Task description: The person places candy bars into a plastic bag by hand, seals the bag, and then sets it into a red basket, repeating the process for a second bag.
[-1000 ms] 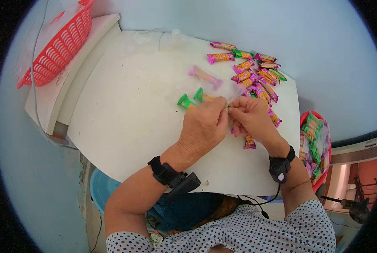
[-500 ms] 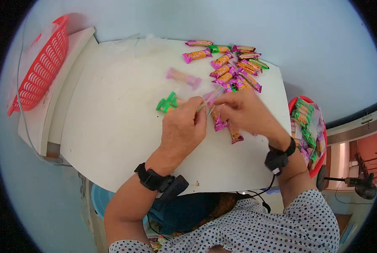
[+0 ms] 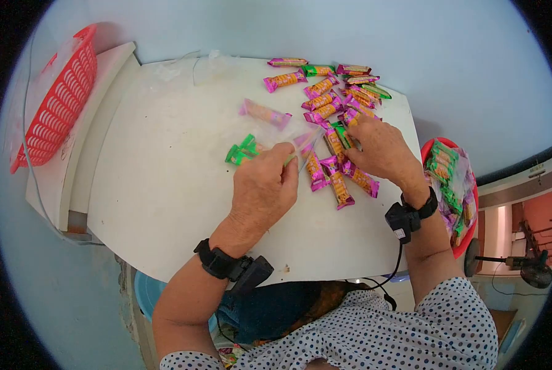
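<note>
My left hand (image 3: 265,185) is closed, pinching the edge of a clear plastic bag (image 3: 291,137) between thumb and fingers. Inside or under the film, beyond that hand, lie green-ended snack bars (image 3: 244,150) and a pink-ended snack bar (image 3: 265,115). Over the right-hand pile, my right hand (image 3: 381,151) has its thumb and fingers apart around a green-wrapped snack bar (image 3: 342,134). Purple-wrapped snack bars (image 3: 341,190) lie just below its fingertips, and more purple bars (image 3: 322,102) spread behind it.
A red basket (image 3: 63,102) leans at the left beside the white table (image 3: 159,203). At the right stands a red tub (image 3: 464,246) full of bagged snack bars. Clear plastic bags (image 3: 211,65) lie at the back edge. Both wrists wear black strapped devices (image 3: 226,262).
My right hand has left the bag's mouth and moved right onto the snack bar pile, its fingers spreading. My left hand has stayed nearly in place with the bag.
</note>
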Tool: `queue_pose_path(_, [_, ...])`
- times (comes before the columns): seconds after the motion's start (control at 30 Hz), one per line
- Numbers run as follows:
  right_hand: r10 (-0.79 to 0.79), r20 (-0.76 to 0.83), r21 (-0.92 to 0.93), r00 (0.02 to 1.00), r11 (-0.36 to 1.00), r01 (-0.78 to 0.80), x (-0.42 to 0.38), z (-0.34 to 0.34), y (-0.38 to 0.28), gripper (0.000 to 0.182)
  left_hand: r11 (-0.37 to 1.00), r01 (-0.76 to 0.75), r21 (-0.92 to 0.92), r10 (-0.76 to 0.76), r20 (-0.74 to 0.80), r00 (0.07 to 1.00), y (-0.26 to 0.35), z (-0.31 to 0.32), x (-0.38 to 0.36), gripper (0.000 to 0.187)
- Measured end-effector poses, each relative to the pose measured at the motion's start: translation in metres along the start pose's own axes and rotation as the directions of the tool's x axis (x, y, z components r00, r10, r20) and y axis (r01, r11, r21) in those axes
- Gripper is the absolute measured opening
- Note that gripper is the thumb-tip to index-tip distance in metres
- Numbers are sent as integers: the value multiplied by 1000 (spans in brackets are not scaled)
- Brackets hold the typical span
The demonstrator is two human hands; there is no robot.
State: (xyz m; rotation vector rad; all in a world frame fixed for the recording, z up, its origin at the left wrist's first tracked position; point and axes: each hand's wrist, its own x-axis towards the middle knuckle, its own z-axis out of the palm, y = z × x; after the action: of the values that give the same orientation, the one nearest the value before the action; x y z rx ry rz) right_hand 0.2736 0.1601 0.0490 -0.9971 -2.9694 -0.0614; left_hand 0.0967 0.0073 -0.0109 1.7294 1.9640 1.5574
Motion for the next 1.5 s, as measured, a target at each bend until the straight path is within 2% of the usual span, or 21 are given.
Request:
queue_pose_path(0.13, [-14,-18,-7,1000,1000,14,-4,1,1,21,1000,20,6,-20,4,1000,0,0,-1,14])
queue_pose_path(0.23, [88,105,5,991,996,-89,4,4,-2,22,1000,-15,11,15,-18,1000,-1,0,0,15])
queue_pose_path(0.33, [144,19,81,989,986,-145,6,-6,-5,24,999,-38,14,39,-35,999,-2,-1,1,15])
queue_pose_path(0.43, [143,-198,150,970,982,-114,-2,-29,-5,25,999,-33,5,33,-55,998,-2,-1,1,15])
queue_pose_path(0.47, [102,-227,238,968,970,-47,-7,-43,-8,25,1000,-23,5,23,-54,998,0,-2,1,15])
queue_pose_path(0.57, [5,55,565,998,824,-36,-24,-68,-14,25,1000,-21,10,21,-67,998,-2,0,0,14])
queue_pose_path(0.6, [-112,113,612,987,791,20,-24,-69,-15,24,1000,-26,12,27,-74,997,-3,1,0,13])
queue_pose_path(0.7, [-222,134,653,966,752,83,-15,-55,-24,23,1000,1,1,-1,-72,997,-1,0,1,13])
queue_pose_path(0.73, [-166,152,680,974,733,18,-13,-50,-30,24,1000,1,5,0,-80,997,-1,0,1,13])
queue_pose_path(0.83, [-136,172,727,976,686,-33,-5,-30,-38,22,1000,-1,9,2,-106,994,-1,0,1,12])
queue_pose_path(0.93, [-18,269,789,963,578,-210,-5,-35,-43,20,1000,-6,1,7,-132,991,-2,-1,1,13])
queue_pose_path(1.03, [15,303,828,953,491,-270,-3,-34,-39,20,1000,2,-1,-2,-113,994,-2,-1,2,13])
queue_pose_path(1.13, [-8,189,877,982,451,-165,3,-14,-42,19,999,23,-31,-25,-46,999,2,-2,0,14])
queue_pose_path(1.23, [94,120,920,988,364,-146,4,7,-56,20,999,7,-44,-9,-50,999,2,-1,0,15])
queue_pose_path(1.33, [36,-137,794,990,601,88,6,25,-53,20,998,-24,-62,19,-71,997,3,-2,1,15])
queue_pose_path(1.43, [150,-8,886,989,459,-63,4,20,-54,19,996,-30,-83,23,-95,995,4,-2,1,16])
queue_pose_path(1.5, [192,88,936,977,319,-147,3,10,-52,19,996,-1,-87,-7,-97,995,4,-2,1,16])
